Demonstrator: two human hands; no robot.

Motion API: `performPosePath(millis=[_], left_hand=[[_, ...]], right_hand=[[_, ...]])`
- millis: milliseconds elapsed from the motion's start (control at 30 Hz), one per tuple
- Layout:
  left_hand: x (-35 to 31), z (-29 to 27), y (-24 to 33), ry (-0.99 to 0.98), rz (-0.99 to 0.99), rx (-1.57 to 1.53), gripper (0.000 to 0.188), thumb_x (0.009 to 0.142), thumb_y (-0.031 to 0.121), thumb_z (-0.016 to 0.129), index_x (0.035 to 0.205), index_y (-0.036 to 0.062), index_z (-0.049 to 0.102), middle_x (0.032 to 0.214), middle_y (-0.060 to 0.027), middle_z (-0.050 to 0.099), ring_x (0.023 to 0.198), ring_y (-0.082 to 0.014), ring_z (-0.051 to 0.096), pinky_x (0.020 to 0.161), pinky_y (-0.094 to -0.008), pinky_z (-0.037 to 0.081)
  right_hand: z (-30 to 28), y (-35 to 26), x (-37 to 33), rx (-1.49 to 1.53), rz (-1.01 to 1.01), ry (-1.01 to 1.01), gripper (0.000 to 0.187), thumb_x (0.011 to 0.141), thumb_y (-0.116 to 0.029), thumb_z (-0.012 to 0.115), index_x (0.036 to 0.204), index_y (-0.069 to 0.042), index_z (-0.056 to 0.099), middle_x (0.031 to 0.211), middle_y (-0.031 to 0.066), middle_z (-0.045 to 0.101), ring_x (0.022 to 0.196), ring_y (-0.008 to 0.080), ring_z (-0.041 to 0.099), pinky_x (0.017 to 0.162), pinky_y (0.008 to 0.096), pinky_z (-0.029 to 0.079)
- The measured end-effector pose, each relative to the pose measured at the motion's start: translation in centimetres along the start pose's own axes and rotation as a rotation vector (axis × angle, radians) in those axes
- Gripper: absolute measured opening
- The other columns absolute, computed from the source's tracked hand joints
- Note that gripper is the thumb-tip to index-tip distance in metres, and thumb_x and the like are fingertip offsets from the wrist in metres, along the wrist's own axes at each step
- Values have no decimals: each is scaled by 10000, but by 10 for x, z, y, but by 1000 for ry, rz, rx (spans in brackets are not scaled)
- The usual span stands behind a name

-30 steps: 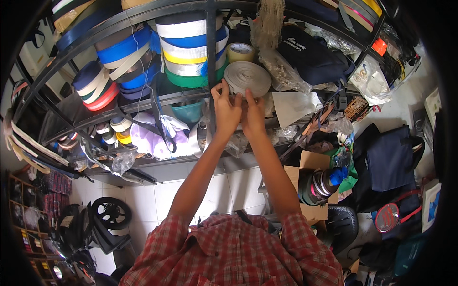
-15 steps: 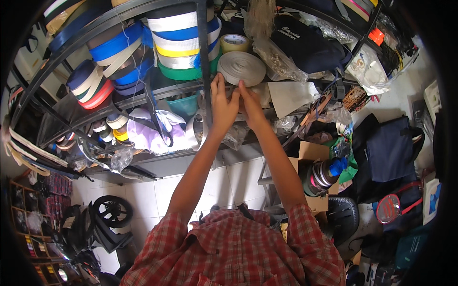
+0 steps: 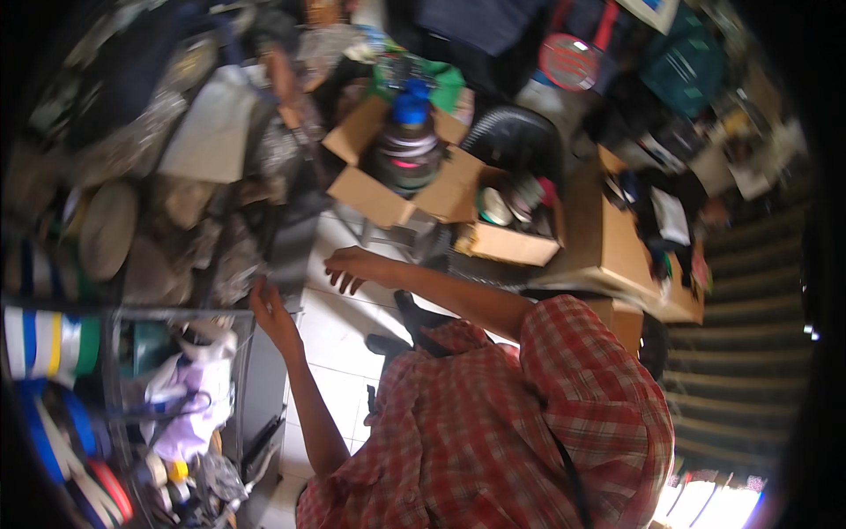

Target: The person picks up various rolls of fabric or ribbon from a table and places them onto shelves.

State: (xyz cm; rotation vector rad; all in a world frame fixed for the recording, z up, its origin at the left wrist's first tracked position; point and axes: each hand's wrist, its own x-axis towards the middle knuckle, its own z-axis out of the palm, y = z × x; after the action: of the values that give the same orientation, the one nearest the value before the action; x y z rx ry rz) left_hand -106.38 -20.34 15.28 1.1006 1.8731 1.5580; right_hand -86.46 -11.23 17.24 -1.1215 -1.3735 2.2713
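Note:
My left hand point(image 3: 274, 317) is beside the front edge of the black metal shelf point(image 3: 198, 311), its fingers loosely stretched, with nothing seen in it. Over the white floor tiles hangs my right hand point(image 3: 354, 267), fingers apart and drooping, holding nothing. The flat grey roll of webbing point(image 3: 109, 231) lies on the shelf, away from both hands. Closest to my left hand is a crumpled clear plastic bag point(image 3: 236, 269) on that shelf. The picture is smeared by motion, so fine finger detail is lost.
Ahead, an open cardboard box point(image 3: 370, 201) holds rolled straps and a blue item. A smaller box point(image 3: 511, 242) of rolls stands right of it, by a black chair point(image 3: 524, 132). More cartons point(image 3: 586, 234) stand further right. Striped webbing rolls point(image 3: 53, 344) fill the left shelf.
Both hands have come away from the grey roll, which stays on the shelf. My view and body have turned right, bringing the cartons and chair ahead of me.

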Motion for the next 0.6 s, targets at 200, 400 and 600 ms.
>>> performPosePath(millis=[200,400,600], left_hand=[[-108,75,-27,-463,-364,-151,340,941,250,495,1189,24,549,1145,-110,595,986,-227,607,761,-342,499],[-140,155,33,-678,-322,-157,332,954,257,488,1164,13,568,1087,-114,629,954,-215,617,784,-317,484],[-162,266,76,-758,-163,-98,250,969,188,494,1138,22,572,1055,-99,648,914,-189,622,773,-306,478]], right_hand=[[-137,105,-150,487,-23,655,366,918,-361,535,1065,-28,563,946,97,618,775,197,636,663,320,543],[-216,144,-256,599,-207,976,411,897,-335,580,1159,-24,526,1035,133,609,862,226,638,675,339,530],[-371,163,-358,249,-228,1292,387,836,-290,690,1089,-19,576,972,105,641,872,233,649,701,338,533]])
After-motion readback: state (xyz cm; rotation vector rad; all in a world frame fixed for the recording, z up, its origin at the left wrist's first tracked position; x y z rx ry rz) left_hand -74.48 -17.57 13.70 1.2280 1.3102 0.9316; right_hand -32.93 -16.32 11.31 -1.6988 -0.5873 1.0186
